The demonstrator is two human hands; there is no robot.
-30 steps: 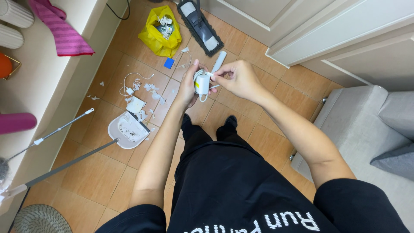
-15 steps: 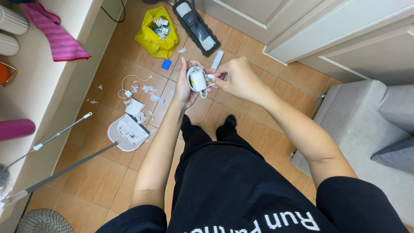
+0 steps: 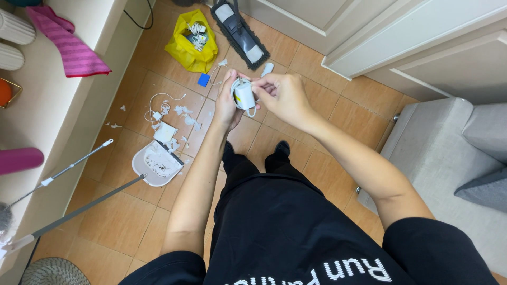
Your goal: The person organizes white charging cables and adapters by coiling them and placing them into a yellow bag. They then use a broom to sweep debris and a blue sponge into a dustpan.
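My left hand [image 3: 226, 103] grips a small white charger block [image 3: 244, 95] with a thin white cable looped round it. My right hand [image 3: 282, 95] pinches the cable at the block's upper right side, its fingers curled. Both hands are held out in front of me above the tiled floor. A loose strand of the cable hangs just below the block.
A white dustpan [image 3: 156, 163] with scraps and a long grey handle lies on the floor at left. Paper bits and a white cord [image 3: 161, 108] are scattered near it. A yellow bag [image 3: 191, 45] and a flat mop head [image 3: 240, 34] lie ahead. A grey sofa [image 3: 449, 158] stands at right.
The white flat piece that stuck up above the block is no longer in my hands; it lies on the floor past them. My hands stay close together on the block.
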